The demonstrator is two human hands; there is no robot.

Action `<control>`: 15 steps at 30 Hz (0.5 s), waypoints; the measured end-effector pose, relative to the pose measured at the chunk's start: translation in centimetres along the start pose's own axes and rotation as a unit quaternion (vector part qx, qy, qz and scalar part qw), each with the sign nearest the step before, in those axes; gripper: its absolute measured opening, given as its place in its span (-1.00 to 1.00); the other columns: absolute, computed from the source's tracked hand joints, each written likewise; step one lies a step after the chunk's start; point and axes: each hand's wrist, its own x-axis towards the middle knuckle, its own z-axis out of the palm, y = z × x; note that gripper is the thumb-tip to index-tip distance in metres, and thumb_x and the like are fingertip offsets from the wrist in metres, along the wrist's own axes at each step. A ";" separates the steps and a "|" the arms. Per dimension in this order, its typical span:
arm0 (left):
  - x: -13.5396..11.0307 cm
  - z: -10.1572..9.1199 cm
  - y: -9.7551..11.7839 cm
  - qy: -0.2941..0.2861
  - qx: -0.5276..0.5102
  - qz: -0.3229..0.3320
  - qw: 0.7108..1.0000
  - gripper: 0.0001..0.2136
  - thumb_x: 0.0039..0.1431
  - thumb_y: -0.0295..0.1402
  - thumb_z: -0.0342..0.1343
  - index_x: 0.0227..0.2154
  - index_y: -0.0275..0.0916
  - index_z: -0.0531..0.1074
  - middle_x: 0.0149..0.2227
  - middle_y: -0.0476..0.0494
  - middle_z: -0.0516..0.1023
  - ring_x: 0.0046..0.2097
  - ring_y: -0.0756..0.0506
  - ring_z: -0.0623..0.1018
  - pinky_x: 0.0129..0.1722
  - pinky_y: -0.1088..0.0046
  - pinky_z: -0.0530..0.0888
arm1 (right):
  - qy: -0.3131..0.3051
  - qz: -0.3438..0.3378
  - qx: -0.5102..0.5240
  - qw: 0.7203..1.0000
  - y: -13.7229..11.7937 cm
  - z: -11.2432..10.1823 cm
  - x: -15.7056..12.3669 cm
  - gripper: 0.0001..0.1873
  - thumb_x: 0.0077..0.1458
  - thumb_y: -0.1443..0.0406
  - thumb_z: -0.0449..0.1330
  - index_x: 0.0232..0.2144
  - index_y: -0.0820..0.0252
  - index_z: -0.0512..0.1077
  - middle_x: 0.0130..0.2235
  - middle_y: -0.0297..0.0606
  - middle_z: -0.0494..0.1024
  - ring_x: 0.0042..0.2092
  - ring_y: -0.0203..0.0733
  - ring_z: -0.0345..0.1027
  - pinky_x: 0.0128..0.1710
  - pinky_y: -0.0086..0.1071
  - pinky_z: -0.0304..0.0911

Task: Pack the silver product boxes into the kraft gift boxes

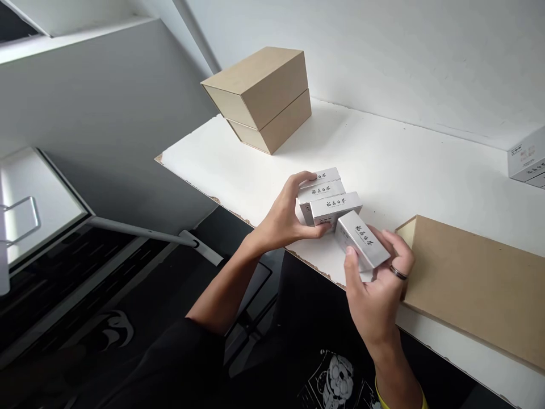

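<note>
Several small white boxes with dark printed characters are between my hands above the white tabletop [374, 147]. My left hand [287, 213] grips a row of small white boxes [321, 190], its index finger over the far end and its thumb along the near side. In my right hand [381, 278] is a single small white box [363, 241], tilted, pinched between thumb and fingers. One corner of that box lies close against the near box [336, 205] of the row; whether they touch I cannot tell. A dark ring is on a right finger.
Two tan boxes [272, 85] are stacked at the back left of the table. To the right lies a long tan box [477, 278] near the front edge. More white boxes [528, 156] stand at the far right by the wall. The table's front edge is chipped.
</note>
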 end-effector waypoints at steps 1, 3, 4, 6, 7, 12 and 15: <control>0.0 -0.2 -0.1 -0.004 -0.004 -0.001 1.000 -0.18 0.01 -0.19 0.48 0.26 -0.06 0.14 0.25 -0.27 0.36 0.24 -0.31 0.47 0.26 0.00 0.50 | 0.004 0.021 -0.005 1.000 0.0 -0.2 -0.1 -0.55 0.38 0.34 0.21 0.24 0.16 0.22 0.09 -0.02 0.51 0.06 -0.08 0.54 -0.02 -0.23 0.61; 0.1 -0.6 -0.4 -0.019 -0.007 0.003 1.000 -0.17 0.03 -0.12 0.49 0.27 -0.06 0.15 0.25 -0.28 0.36 0.24 -0.31 0.48 0.23 0.02 0.52 | -0.042 0.060 0.002 0.997 0.1 -0.8 -0.3 -0.63 0.44 0.25 0.18 0.21 0.12 0.24 0.07 -0.06 0.50 -0.02 -0.13 0.55 -0.12 -0.32 0.61; 0.2 -0.9 -0.6 -0.029 -0.009 0.009 1.000 -0.16 0.03 -0.07 0.50 0.27 -0.05 0.15 0.25 -0.29 0.36 0.24 -0.32 0.47 0.22 0.03 0.53 | -0.081 0.076 0.014 0.994 0.1 -1.0 -0.4 -0.63 0.47 0.22 0.13 0.24 0.10 0.21 0.09 -0.05 0.48 0.00 -0.13 0.54 -0.10 -0.31 0.61; 0.3 -1.4 -1.1 -0.050 -0.016 0.018 0.998 -0.09 -0.01 0.04 0.52 0.30 -0.04 0.15 0.27 -0.31 0.35 0.28 -0.36 0.45 0.24 0.00 0.53 | -0.136 0.093 0.031 0.986 0.2 -1.4 -0.2 -0.53 0.50 0.19 0.06 0.35 0.10 0.08 0.19 0.03 0.39 0.15 -0.06 0.46 0.05 -0.18 0.58; 0.3 -1.7 -1.3 -0.059 -0.018 0.021 0.998 -0.05 -0.03 0.08 0.53 0.31 -0.03 0.14 0.29 -0.33 0.34 0.29 -0.38 0.43 0.26 -0.03 0.51 | -0.143 0.094 0.022 0.985 0.2 -1.4 0.0 -0.45 0.51 0.17 0.03 0.40 0.11 0.00 0.26 0.09 0.32 0.25 -0.01 0.38 0.13 -0.10 0.54; 0.2 -2.2 -1.9 -0.091 -0.035 0.025 0.995 0.06 -0.12 0.15 0.54 0.36 0.02 0.09 0.35 -0.37 0.27 0.37 -0.46 0.36 0.35 -0.18 0.42 | -0.101 0.033 -0.117 0.987 -0.2 -0.6 1.2 -0.22 0.50 0.20 0.02 0.53 0.19 -0.29 0.45 0.23 -0.06 0.51 0.22 -0.11 0.33 0.26 0.31; 0.0 -2.1 -1.9 -0.100 -0.056 0.020 0.993 0.13 -0.19 0.18 0.56 0.38 0.02 0.07 0.36 -0.40 0.25 0.39 -0.50 0.33 0.38 -0.25 0.36 | -0.130 -0.011 -0.195 0.972 -1.1 -0.4 1.8 -0.24 0.46 0.30 0.05 0.53 0.21 -0.18 0.48 0.22 -0.09 0.51 0.31 -0.15 0.35 0.34 0.26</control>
